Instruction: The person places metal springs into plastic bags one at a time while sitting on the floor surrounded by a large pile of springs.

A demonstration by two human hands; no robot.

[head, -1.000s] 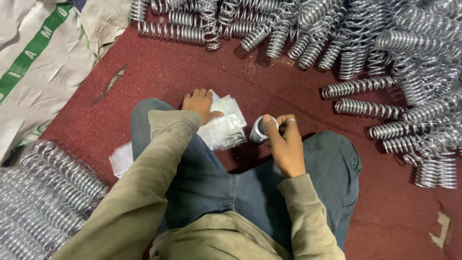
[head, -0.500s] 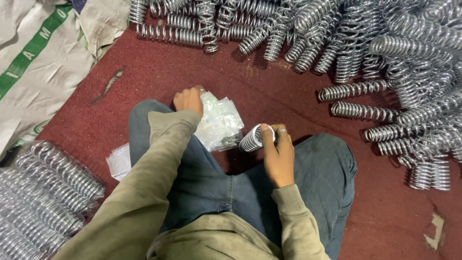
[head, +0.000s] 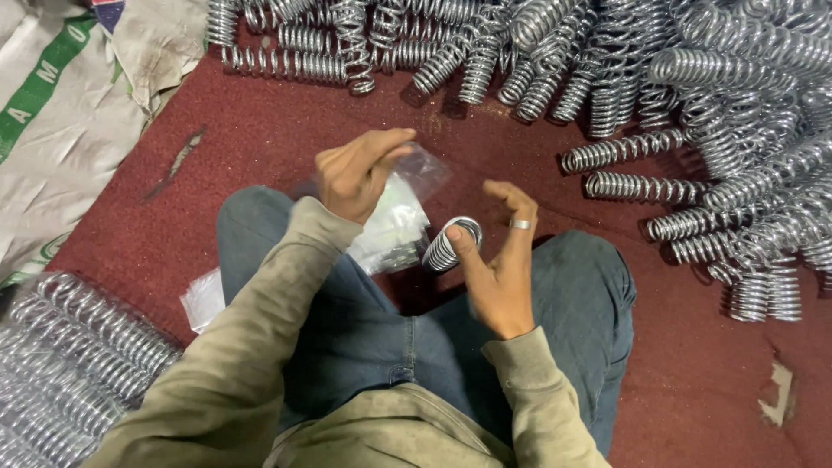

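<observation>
The right hand (head: 503, 269) cradles a short chrome coil spring (head: 452, 243) just above the person's lap, thumb pressed along its near side and the fingers (head: 511, 201) curled loosely over the far end, so this grip is only half closed on the spring. The left hand (head: 357, 173) hangs just left of the spring and a little higher, its fingertips pinched shut on the edge of a clear plastic bag (head: 422, 166), which hangs open toward the spring. More clear bags (head: 392, 232) lie on the knee just left of the spring.

The spring looks stiff, heavy for its size and slick from plating; it should roll easily, so holding it across the coils near the middle seems surest. The bag is thin, limp and slippery, best pinched at its rim with both faces parted.

Beyond the spring, to its right and far side, loose springs (head: 693, 113) are heaped on the red carpet (head: 243, 147). Well to its left lie bagged springs (head: 69, 364).
</observation>
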